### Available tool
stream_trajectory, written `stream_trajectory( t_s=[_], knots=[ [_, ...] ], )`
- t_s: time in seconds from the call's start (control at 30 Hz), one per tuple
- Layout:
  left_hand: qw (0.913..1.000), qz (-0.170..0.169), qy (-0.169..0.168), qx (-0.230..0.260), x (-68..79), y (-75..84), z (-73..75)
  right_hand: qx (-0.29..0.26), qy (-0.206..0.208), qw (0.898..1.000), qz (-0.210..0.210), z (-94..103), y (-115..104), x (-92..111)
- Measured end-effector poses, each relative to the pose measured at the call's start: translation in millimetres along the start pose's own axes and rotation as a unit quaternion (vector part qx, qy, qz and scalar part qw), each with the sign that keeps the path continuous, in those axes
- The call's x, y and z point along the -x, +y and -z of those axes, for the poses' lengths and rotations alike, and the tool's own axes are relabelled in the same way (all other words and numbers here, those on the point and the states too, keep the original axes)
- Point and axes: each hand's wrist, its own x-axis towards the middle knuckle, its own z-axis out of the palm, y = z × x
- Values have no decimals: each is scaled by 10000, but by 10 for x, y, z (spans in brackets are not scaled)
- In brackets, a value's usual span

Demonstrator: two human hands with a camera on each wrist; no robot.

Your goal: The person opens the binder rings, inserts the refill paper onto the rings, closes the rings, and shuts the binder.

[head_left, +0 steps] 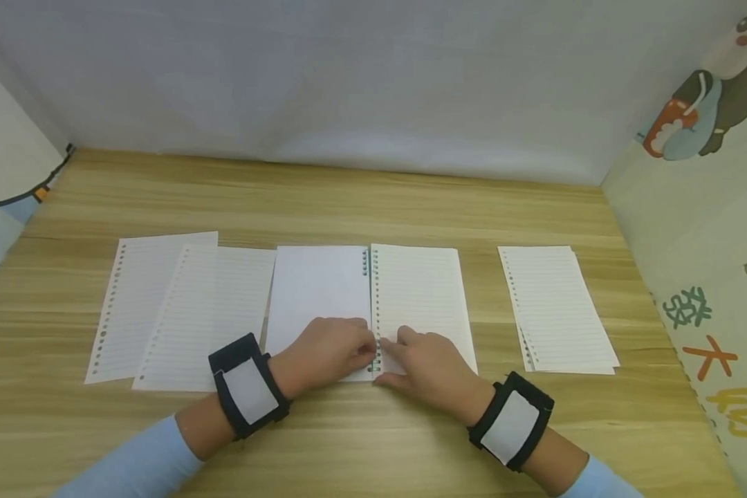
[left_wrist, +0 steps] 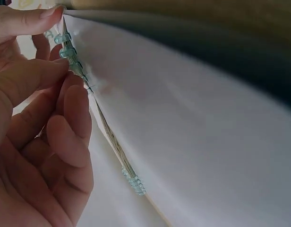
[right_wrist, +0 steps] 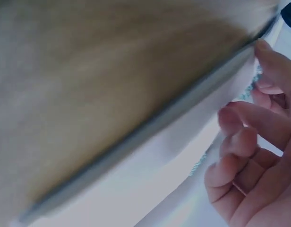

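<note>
A loose-leaf notebook [head_left: 324, 277] lies open, its left page blank and its lined right page [head_left: 418, 283] punched along the inner edge. Small teal binder rings [left_wrist: 133, 182] run down the spine in two groups. At the lower spine, my left hand [head_left: 333, 349] pinches a ring between thumb and curled fingers. Opposite it, my right hand [head_left: 432, 366] holds the notebook's lower spine, its thumb at the bottom edge and its index finger at the rings. The two hands' fingertips nearly meet there, partly hiding the lower rings.
Two overlapping punched lined sheets [head_left: 155, 304] lie left of the notebook. To the right is a small stack of lined sheets [head_left: 557, 308]. The wooden table [head_left: 348, 449] ends at a pale back wall [head_left: 324, 90] and a printed right side wall [head_left: 709, 256].
</note>
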Motion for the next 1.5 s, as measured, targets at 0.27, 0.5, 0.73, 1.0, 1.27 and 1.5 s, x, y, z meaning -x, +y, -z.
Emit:
stream_trajectory(
  t_s=[0.27,0.5,0.73,1.0,1.27,1.5],
  knots=[
    [9999,-20,-108,87,5,13,24,-119,536,9975,440,-13,2,58],
    [9998,-116,-95,166,6,3,14,-235,550,9969,512,-70,21,41],
    [9998,-138,14,156,27,2,29,-127,336,9987,356,-21,21,39],
    [9999,-63,116,21,31,6,16,-300,362,9989,-74,-14,7,-30],
    [9999,11,88,92,31,1,-1,-355,458,9983,-51,-42,-28,-94],
    [10000,55,66,36,29,-2,-6,-232,362,9991,-72,-53,-49,-105]
  ],
)
